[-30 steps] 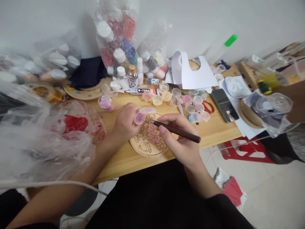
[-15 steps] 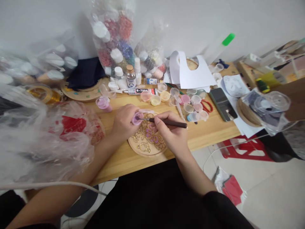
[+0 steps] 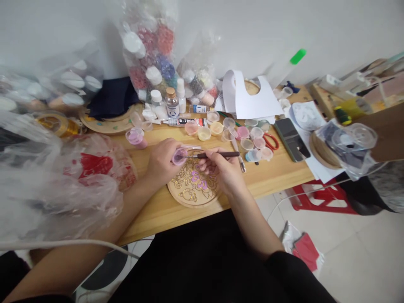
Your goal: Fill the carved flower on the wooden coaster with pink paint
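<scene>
A small clear cup with lilac contents is held in the closed fingers of my left hand. My right hand grips a slim tool with a dark brown handle and a thin metal shaft, like a pen. The tool's tip is inside the cup; its exact shape is hidden. Beneath both hands lies a round wooden board with gold outlined flowers, and some petals are filled with lilac. My right hand covers part of its right side. Another cup of lilac material stands left of my left hand.
Several small cups of coloured material stand behind the board, near a B-7000 glue tube and red-handled scissors. A phone lies to the right. Crumpled plastic bags crowd the left. The table's front edge is close to my body.
My right hand has shifted slightly, with the tool's handle now lying flatter. Its tip stays in the cup. The whole view has moved a little.
</scene>
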`<action>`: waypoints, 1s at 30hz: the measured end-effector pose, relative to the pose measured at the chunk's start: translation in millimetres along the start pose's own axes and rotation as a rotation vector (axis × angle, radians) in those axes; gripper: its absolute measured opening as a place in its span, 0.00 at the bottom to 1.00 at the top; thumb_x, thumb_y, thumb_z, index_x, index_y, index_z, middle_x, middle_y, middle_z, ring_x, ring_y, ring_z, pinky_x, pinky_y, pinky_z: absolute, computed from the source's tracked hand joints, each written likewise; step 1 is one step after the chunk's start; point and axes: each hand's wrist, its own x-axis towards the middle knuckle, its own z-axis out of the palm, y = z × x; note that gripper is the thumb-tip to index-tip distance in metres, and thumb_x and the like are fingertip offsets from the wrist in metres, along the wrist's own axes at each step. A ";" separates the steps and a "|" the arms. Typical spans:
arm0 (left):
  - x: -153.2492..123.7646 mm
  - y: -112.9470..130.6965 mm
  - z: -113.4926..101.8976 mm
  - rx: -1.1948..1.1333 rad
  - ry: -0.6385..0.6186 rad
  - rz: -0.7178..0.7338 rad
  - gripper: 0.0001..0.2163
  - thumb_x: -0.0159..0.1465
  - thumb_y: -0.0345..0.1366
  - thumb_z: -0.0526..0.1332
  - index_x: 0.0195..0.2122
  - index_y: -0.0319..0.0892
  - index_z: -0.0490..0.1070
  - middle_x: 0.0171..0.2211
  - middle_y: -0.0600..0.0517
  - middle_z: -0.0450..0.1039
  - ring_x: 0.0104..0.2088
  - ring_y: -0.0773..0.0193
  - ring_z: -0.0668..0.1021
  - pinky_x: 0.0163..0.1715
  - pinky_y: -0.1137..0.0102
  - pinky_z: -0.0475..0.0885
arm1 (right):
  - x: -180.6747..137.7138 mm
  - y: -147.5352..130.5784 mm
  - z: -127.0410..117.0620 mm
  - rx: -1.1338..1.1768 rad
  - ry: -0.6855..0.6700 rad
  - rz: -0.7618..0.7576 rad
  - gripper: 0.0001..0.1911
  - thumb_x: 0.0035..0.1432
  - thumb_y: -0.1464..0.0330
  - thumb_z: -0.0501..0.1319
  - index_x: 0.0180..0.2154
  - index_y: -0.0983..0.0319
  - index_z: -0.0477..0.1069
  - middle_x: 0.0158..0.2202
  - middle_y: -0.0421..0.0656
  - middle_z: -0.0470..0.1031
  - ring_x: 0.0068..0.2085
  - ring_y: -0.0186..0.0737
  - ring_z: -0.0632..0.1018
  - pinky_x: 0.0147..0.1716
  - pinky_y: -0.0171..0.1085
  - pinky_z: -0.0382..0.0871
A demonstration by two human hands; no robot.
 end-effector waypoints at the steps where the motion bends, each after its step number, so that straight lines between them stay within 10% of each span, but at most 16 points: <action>1: -0.1 0.1 -0.1 0.001 0.005 0.005 0.05 0.72 0.31 0.64 0.41 0.48 0.70 0.32 0.56 0.74 0.30 0.63 0.76 0.31 0.66 0.71 | 0.7 -0.2 0.5 0.024 -0.002 0.011 0.16 0.55 0.55 0.78 0.30 0.57 0.77 0.24 0.40 0.82 0.26 0.38 0.81 0.25 0.35 0.77; 18: -1.9 -0.2 1.7 -0.008 -0.012 -0.165 0.05 0.69 0.32 0.67 0.38 0.47 0.71 0.31 0.54 0.77 0.29 0.61 0.77 0.31 0.66 0.75 | -16.5 -15.7 -19.0 0.149 0.075 0.052 0.12 0.49 0.60 0.75 0.28 0.59 0.77 0.21 0.38 0.78 0.20 0.33 0.75 0.19 0.32 0.69; 30: -1.7 -5.2 6.3 -0.064 -0.026 -0.235 0.11 0.74 0.44 0.67 0.37 0.49 0.70 0.33 0.54 0.80 0.31 0.62 0.80 0.30 0.65 0.74 | -70.4 -1.1 -68.5 -0.062 0.443 -0.044 0.11 0.47 0.60 0.74 0.24 0.58 0.76 0.19 0.37 0.76 0.18 0.32 0.72 0.17 0.31 0.62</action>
